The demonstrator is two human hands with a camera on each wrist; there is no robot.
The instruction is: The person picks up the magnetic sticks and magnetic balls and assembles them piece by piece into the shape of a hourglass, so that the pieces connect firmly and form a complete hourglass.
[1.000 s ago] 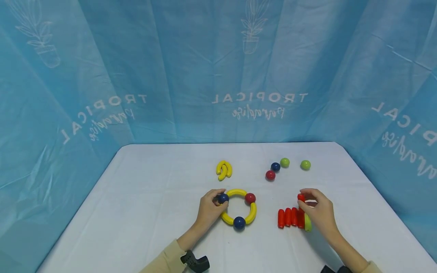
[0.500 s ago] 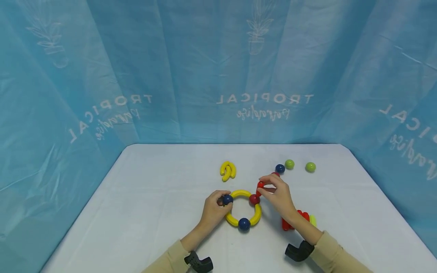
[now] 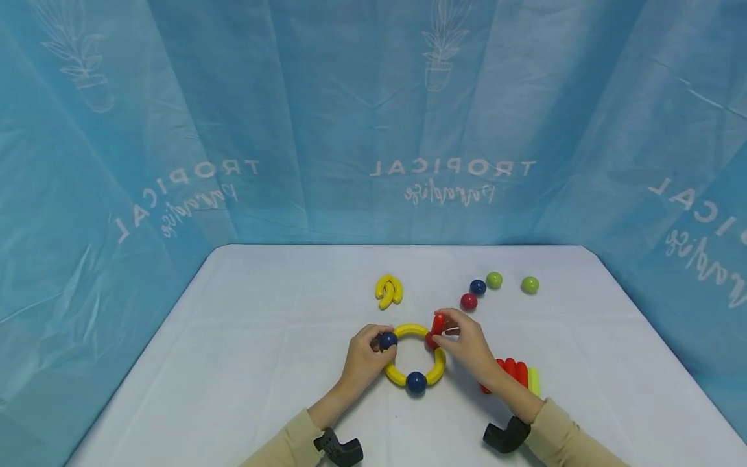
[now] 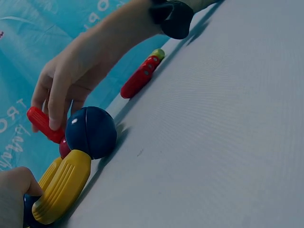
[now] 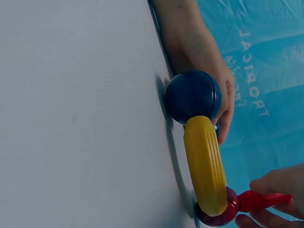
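Observation:
Three yellow curved rods (image 3: 411, 329) and three balls form a ring on the white table. My left hand (image 3: 360, 360) pinches the blue ball (image 3: 388, 340) at the ring's left between thumb and fingers. With thumb and fingertips, my right hand (image 3: 469, 344) holds a red rod (image 3: 438, 322) standing up from the ring's red ball (image 3: 430, 341). The right wrist view has the rod's lower end right at the red ball (image 5: 219, 214), beside a yellow curved rod (image 5: 206, 166). A second blue ball (image 3: 416, 383) sits at the ring's near side.
Right of the ring lie several red rods (image 3: 516, 371) and a light green rod (image 3: 533, 381), partly behind my right forearm. Farther back are a loose red ball (image 3: 469, 301), a blue ball (image 3: 477, 287), two green balls (image 3: 530, 285) and several yellow curved rods (image 3: 397, 290).
My right hand has lifted a red rod from the row at right and carried it left to the ring's red ball, where it now stands upright. The left hand keeps its hold.

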